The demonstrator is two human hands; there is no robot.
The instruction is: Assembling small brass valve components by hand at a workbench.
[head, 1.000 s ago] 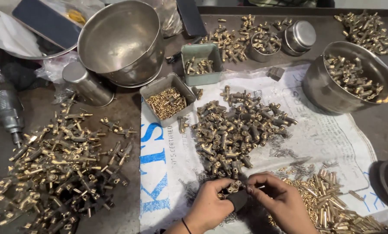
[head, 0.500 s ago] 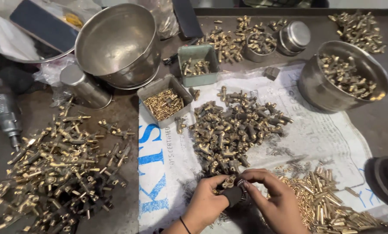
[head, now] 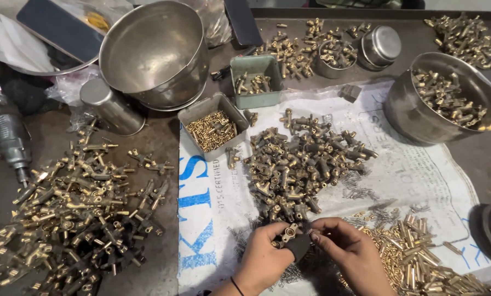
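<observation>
Brass fitting pinched between both hands, low on the tabletop.

The left hand clamps the fitting at its fingertips, just right of its thumb; its round open bore faces up toward the camera, long axis hard to judge. A dark part beneath is half hidden. The right hand closes its fingertips on the fitting's right side, beside the brass heap.

Golden brass fitting, blue-lettered white sack
</observation>
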